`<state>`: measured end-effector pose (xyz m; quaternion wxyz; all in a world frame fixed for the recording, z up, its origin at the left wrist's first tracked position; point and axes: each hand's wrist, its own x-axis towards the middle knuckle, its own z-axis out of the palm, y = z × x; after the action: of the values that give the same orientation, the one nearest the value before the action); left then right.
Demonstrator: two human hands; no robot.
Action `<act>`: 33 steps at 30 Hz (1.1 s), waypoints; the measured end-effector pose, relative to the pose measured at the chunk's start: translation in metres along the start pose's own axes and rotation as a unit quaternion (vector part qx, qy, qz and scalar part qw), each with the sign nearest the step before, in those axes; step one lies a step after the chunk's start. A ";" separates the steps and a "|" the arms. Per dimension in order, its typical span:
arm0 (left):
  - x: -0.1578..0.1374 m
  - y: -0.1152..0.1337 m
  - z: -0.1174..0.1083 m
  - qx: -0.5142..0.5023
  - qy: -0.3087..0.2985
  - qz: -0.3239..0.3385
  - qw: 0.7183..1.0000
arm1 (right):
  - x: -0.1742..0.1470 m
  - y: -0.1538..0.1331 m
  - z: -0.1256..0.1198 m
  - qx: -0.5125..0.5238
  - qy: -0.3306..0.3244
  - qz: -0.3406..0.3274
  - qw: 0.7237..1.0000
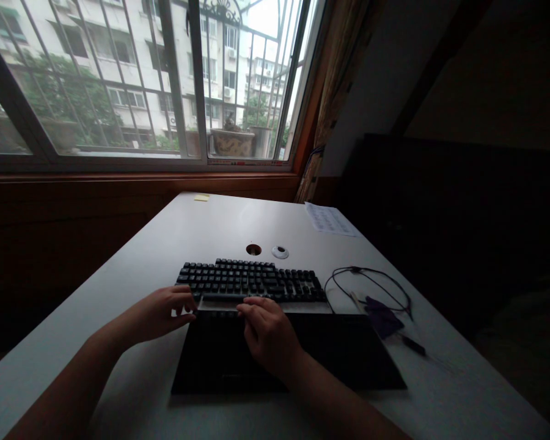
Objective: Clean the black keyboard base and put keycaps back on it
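A black keyboard [252,280] lies across the white desk, with pale base showing along its near side. Just in front is a flat black mat [339,351]. A short row of loose black keycaps [220,314] runs along the mat's far edge. My left hand [165,311] is at the row's left end, thumb and forefinger closing on a small dark keycap there. My right hand [270,336] is over the row's right end. Its fingers are bent and pressed together, pointing left; what lies under the fingertips is hidden.
Right of the keyboard lie a looped black cable [371,269], a purple cloth-like piece [384,318] and a small black stick-shaped item [413,346]. Behind are a cable hole [253,250], its round white cover [280,252], a printed sheet [330,220] and a yellow note [201,197].
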<state>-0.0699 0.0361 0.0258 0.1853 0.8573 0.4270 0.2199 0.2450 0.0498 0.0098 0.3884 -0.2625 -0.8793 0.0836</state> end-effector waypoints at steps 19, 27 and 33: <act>0.001 0.003 -0.001 -0.006 -0.001 -0.003 1.000 | 0.000 0.000 0.002 0.018 -0.016 -0.006 1.000; 0.000 -0.001 0.002 -0.009 0.003 0.003 1.000 | -0.001 -0.003 0.000 0.005 -0.095 -0.008 0.995; 0.001 -0.001 0.001 -0.011 -0.006 -0.004 1.000 | 0.000 -0.005 -0.001 0.003 -0.143 -0.022 0.989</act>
<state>-0.0698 0.0370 0.0244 0.1981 0.8550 0.4267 0.2185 0.2440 0.0460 0.0127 0.2609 -0.2272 -0.9312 0.1146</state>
